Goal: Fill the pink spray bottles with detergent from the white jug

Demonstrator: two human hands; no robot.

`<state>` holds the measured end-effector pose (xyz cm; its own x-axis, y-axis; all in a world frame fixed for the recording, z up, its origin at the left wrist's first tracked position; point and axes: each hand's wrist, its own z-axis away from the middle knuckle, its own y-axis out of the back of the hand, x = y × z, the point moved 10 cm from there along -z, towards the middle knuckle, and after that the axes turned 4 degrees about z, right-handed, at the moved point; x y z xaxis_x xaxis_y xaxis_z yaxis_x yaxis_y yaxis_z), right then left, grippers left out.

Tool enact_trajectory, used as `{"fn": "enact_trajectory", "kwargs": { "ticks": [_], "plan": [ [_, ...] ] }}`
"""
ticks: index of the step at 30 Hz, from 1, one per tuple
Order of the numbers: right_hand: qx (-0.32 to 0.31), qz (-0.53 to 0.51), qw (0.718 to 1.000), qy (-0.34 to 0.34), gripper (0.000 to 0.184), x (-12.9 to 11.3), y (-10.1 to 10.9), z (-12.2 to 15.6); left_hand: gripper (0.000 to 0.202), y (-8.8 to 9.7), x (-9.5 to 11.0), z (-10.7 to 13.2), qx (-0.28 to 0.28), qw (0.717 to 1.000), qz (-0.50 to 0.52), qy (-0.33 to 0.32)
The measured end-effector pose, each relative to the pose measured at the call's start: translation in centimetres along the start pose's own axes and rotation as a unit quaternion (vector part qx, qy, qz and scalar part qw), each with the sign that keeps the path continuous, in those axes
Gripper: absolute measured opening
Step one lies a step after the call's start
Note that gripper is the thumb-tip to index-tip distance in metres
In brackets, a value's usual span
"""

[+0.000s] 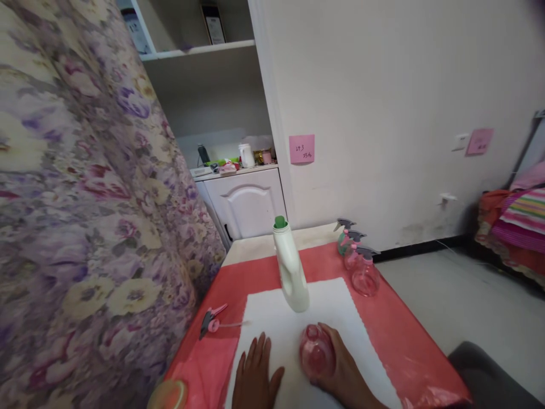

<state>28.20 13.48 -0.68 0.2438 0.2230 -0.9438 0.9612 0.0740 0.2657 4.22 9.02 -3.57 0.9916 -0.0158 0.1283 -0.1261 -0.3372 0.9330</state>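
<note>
In the head view, my right hand (340, 363) is wrapped round a clear pink spray bottle body (314, 351) with its top off, over the white cloth (327, 295). My left hand (255, 372) lies flat on the cloth, fingers stretched out, holding nothing. Behind the pink bottle stands a pale green jug (293, 272) with a handle and a green top (280, 222). A grey and pink spray trigger head (209, 324) with its tube lies left of the cloth, the tube pointing at the cloth's edge.
Several spray bottles (365, 278) with grey triggers stand along the table's right side. The table has a red cover (409, 335). A round yellowish lid or container (168, 395) sits at the lower left. Beside the table hangs a flowered curtain (128, 238); a white cabinet (251, 201) stands behind.
</note>
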Motion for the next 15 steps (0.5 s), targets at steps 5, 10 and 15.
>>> {"fn": "enact_trajectory", "kwargs": {
  "ticks": [5,10,15],
  "plan": [
    [-0.017,-0.012,1.0,0.005,0.08,0.9,0.1,0.3,0.048,1.0,-1.2,0.3,-0.033,0.992,0.097,0.079],
    [-0.031,-0.044,0.998,0.031,0.082,1.3,0.2,0.6,0.034,3.7,-3.4,0.6,0.039,0.936,0.307,0.171],
    [0.026,-0.083,0.996,0.011,0.064,1.3,0.7,0.8,0.038,7.4,-8.7,0.6,0.135,0.874,0.368,0.288]
  ]
}}
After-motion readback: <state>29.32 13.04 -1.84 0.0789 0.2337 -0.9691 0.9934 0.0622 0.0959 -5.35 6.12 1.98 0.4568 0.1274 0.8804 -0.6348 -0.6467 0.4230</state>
